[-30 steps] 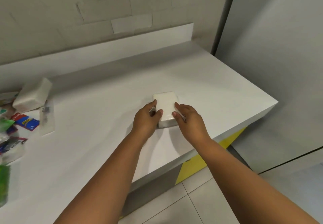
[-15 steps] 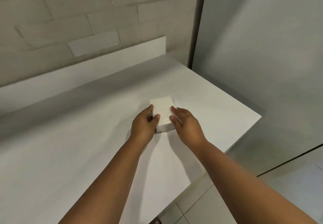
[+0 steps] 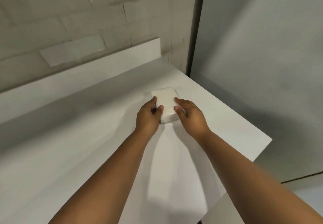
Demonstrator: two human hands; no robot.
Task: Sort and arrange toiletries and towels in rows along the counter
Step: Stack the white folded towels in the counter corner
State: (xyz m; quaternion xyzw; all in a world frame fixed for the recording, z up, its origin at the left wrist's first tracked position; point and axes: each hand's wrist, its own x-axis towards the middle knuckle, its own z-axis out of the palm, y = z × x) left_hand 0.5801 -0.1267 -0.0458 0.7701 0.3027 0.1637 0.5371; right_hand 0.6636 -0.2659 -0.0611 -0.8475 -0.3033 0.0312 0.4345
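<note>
A white wrapped tissue pack [image 3: 165,99] lies flat on the white counter [image 3: 73,145], toward its right end. My left hand [image 3: 148,117] holds the pack's left side, thumb on top and fingers curled along the edge. My right hand [image 3: 189,114] holds its right side the same way, thumb resting on the top face. The near end of the pack is partly hidden between my hands.
A low white backsplash [image 3: 97,69] runs along the brick wall behind the counter. The counter ends in a corner at the right [image 3: 270,139], beside a grey panel [image 3: 262,66]. The floor shows below the front edge.
My hands have slid the pack farther from me and to the right along the counter. The view turned right, so the pile of toiletries at the left is out of sight.
</note>
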